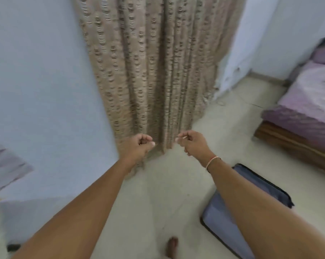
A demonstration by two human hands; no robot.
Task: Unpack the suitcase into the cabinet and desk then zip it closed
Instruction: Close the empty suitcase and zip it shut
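The suitcase (pixel 238 215), blue-grey with a dark edge, lies flat on the pale floor (pixel 176 184) at lower right, partly covered by the right forearm. It is apart from both hands.

Both arms extend forward. The left hand (pixel 139 144) is curled into a fist, thumb against the index finger; no object is visible in it. The right hand (pixel 191 143) has its fingers curled with thumb and index fingertips brought together; whether they pinch anything cannot be determined because of blur. A thin bracelet (pixel 212 162) sits on the right wrist.

Both hands are in front of the lower hem of a beige patterned curtain (pixel 148 71), which hangs between light blue walls (pixel 36 81). A bed (pixel 307 109) with a purple cover stands at right on a wooden base. A bare foot (pixel 172 246) rests on the floor at bottom centre.
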